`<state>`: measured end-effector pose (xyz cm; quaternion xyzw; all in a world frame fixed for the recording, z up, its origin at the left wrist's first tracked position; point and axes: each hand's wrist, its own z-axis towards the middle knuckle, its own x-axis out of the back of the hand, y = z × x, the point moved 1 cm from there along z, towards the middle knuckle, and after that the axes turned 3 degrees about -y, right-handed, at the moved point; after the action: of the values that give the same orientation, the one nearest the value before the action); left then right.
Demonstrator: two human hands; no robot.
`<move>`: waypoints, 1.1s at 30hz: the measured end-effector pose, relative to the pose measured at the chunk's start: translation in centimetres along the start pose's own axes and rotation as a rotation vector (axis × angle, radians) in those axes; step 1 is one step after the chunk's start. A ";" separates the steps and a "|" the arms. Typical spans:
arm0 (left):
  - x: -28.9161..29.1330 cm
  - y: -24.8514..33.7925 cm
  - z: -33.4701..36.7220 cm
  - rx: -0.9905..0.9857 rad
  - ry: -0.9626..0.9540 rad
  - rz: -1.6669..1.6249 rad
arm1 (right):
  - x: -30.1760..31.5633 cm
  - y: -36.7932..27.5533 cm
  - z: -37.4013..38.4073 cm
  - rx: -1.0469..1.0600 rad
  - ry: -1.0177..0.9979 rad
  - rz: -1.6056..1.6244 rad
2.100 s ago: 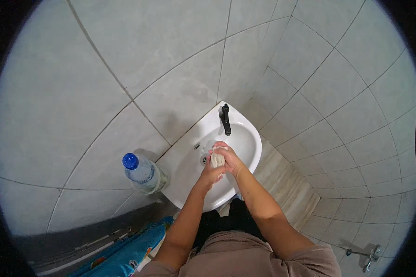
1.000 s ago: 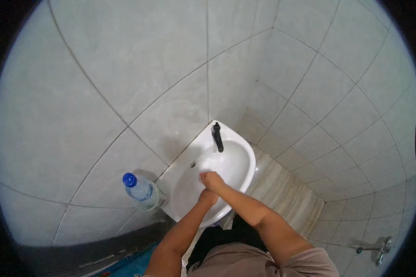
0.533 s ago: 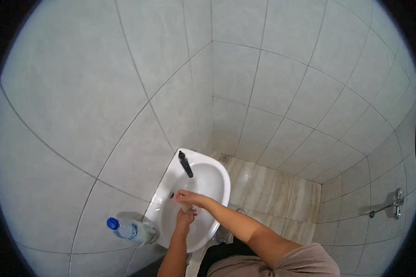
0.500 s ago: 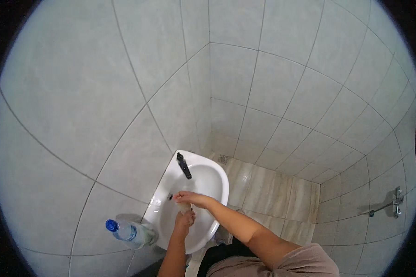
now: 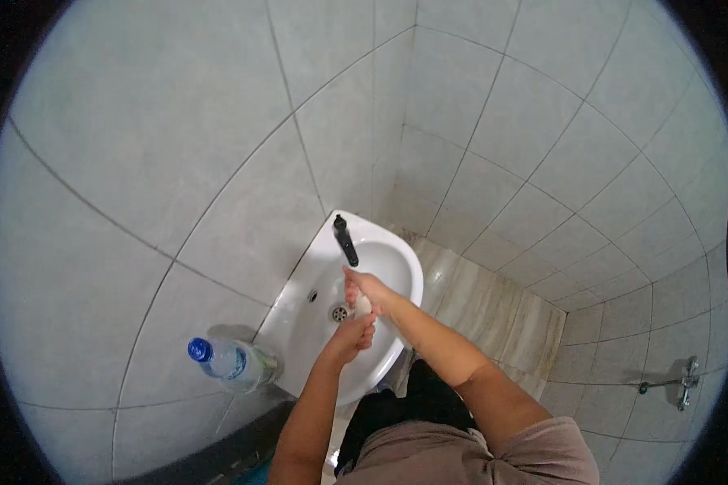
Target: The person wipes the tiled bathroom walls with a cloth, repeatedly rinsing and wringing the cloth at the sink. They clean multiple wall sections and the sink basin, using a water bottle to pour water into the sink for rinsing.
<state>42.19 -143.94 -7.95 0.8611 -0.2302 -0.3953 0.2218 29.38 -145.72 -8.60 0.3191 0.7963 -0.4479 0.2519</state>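
Both hands meet over the white washbasin [image 5: 289, 346], a little in front of its black tap [image 5: 345, 241]. Between them is a small whitish, oblong thing [image 5: 362, 305]; its exact kind I cannot make out. My left hand [image 5: 351, 336] is closed round the near end of it. My right hand [image 5: 370, 289] bends over the far end with its fingers curled, the fingertips close to the tap's spout. Left of my hands, the metal drain [image 5: 340, 313] shows in the bowl, with the overflow hole [image 5: 312, 297] on the basin's side wall.
A clear plastic bottle with a blue cap [image 5: 233, 364] stands at the basin's left end, by the tiled wall [image 5: 210, 267]. Beyond the basin lies a streaked beige tile floor [image 5: 493, 323]. A metal wall fitting [image 5: 687, 382] is at the far right.
The view has shifted, so the basin sits higher in the picture. My hands have moved toward the tap and right across the bowl, with the whitish thing between them; the drain now shows.
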 end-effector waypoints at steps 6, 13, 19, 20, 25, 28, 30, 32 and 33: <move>2.6 -1.0 5.2 -0.171 0.333 1.058 | 1.8 1.0 3.2 0.244 0.378 -1.040; 9.7 -7.4 10.9 -0.600 0.339 1.259 | -0.3 3.5 3.8 0.243 0.405 -1.611; 4.4 -6.4 6.1 -0.348 0.332 1.555 | 2.8 6.4 3.5 0.103 0.248 -1.953; 5.3 -7.1 6.6 -0.338 0.342 1.572 | 2.4 6.5 3.4 0.121 0.210 -2.017; 3.6 -3.2 1.9 -0.381 0.587 1.140 | 1.9 5.1 2.5 0.330 0.076 -0.919; 3.2 -3.4 0.1 -0.298 0.618 0.944 | 4.6 7.1 1.0 0.257 0.229 -1.746; 4.1 -3.5 -1.1 -0.440 0.700 0.880 | 2.2 4.7 -0.9 0.337 0.302 -1.313; 7.4 -6.6 0.0 -0.527 0.773 0.964 | -1.5 1.6 -5.6 0.449 0.011 -0.888; 5.9 -6.7 0.6 -0.411 0.792 1.062 | 2.2 2.4 -5.0 0.440 0.185 -1.448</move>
<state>46.59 -142.08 -15.49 0.6516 -0.4427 0.0751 0.6113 29.13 -139.80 -9.06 -0.2039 0.7170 -0.6212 -0.2418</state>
